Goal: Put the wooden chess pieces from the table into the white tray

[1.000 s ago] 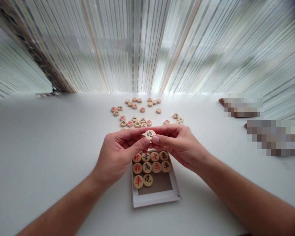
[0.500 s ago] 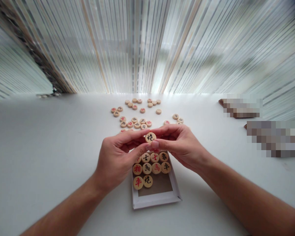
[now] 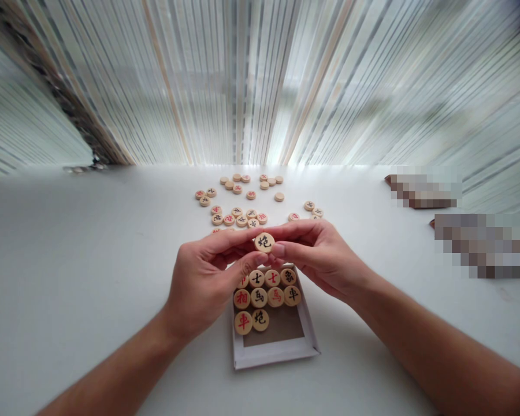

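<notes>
Between my left hand [image 3: 214, 268] and my right hand [image 3: 318, 254] is a round wooden Chinese chess piece [image 3: 264, 242] with a black character facing me. Fingertips and thumbs of both hands pinch it from its two sides, above the far end of a shallow white box [image 3: 281, 348]. Inside the box, more pieces lie face up in rows, among them a red-marked piece [image 3: 243, 322] and a black-marked piece [image 3: 260, 319] side by side in the nearest row. My left thumb partly covers a red-marked piece in the far row.
Beyond my hands, loose chess pieces [image 3: 241, 221] are scattered on the white table [image 3: 91, 277], some blank side up and some partly hidden by my fingers. Two blurred-out brown-edged objects [image 3: 433, 203] lie at the right. A striped curtain [image 3: 260, 81] hangs behind.
The held piece has turned slightly and shifted a touch left between my fingers. My right thumb has moved a little toward its right edge. The pieces in the box are unchanged.
</notes>
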